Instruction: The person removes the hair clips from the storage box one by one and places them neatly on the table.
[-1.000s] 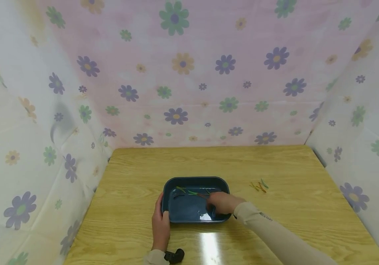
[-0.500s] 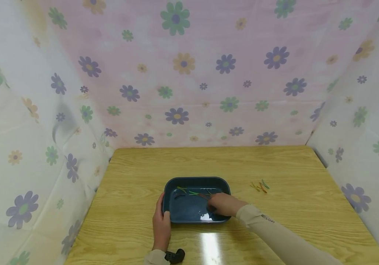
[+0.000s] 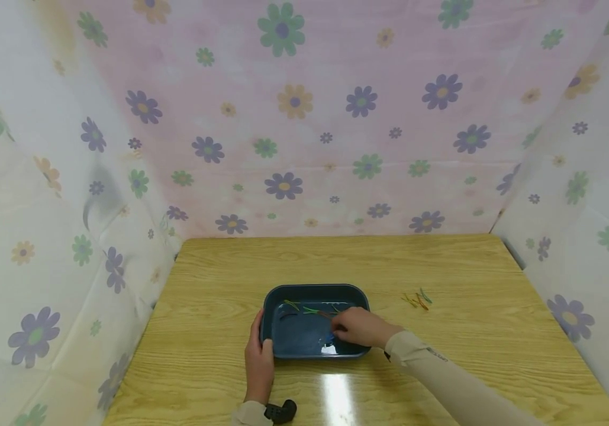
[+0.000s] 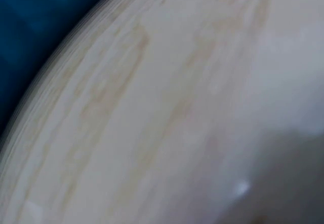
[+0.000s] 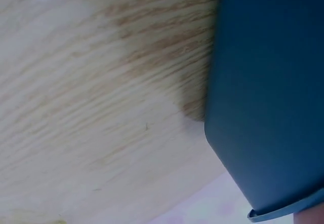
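Left hand [image 3: 258,360] and right hand [image 3: 360,327] working at a dark blue tray [image 3: 296,340]. The left hand is gripping the tray's left end, its thumb lying over the near corner and its fingers running along the outer wall. The right hand is reaching in over the right end, palm facing down, fingers bending together toward the tray floor; the forearm is slanting in from the lower right. A small blue piece [image 3: 329,337] is showing just at the right fingertips; whether they are pinching it cannot be told. Left of these fingers, inside the tray, a green strip [image 3: 311,310] and a yellow-green strip [image 3: 292,305] are lying. Beyond the hand's right side, coloured strips [image 3: 422,300] are resting on the table [image 3: 219,278].
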The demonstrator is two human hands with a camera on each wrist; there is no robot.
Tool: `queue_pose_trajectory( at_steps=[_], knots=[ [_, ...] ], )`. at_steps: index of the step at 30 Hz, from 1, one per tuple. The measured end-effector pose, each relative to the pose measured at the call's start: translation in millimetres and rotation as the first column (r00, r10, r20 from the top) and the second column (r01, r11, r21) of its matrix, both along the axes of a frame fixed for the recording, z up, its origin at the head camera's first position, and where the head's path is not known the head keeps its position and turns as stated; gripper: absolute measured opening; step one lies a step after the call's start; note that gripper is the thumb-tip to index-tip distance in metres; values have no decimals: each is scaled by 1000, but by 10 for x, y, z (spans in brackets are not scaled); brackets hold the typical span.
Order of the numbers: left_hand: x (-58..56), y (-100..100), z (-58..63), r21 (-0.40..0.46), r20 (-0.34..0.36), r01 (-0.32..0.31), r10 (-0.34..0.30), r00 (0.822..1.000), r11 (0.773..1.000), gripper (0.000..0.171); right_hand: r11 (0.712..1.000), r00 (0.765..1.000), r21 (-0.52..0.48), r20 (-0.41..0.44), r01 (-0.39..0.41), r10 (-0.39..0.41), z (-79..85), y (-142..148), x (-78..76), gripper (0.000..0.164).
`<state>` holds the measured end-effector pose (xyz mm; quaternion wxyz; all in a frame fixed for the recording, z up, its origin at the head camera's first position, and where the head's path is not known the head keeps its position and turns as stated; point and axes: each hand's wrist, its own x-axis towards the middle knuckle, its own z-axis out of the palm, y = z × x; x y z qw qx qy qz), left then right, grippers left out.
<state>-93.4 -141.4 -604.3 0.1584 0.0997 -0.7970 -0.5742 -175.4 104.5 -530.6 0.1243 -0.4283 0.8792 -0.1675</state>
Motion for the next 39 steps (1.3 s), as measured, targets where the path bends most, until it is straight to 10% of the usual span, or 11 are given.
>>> queue_pose_trajectory(
  at_steps=[21,30,39],
  knots=[
    [23,0,88,49,64,30,-33,997,998,64,976,995,-194,4,96,-97,137,125,69,14],
    [118,68,365,52,35,41,-43,998,998,62,965,987,-208,62,157,-147,137,160,126,14],
    [123,70,357,55,27,37,-38,999,998,63,921,955,-265,-3,287,-298,100,201,164,18]
  ],
)
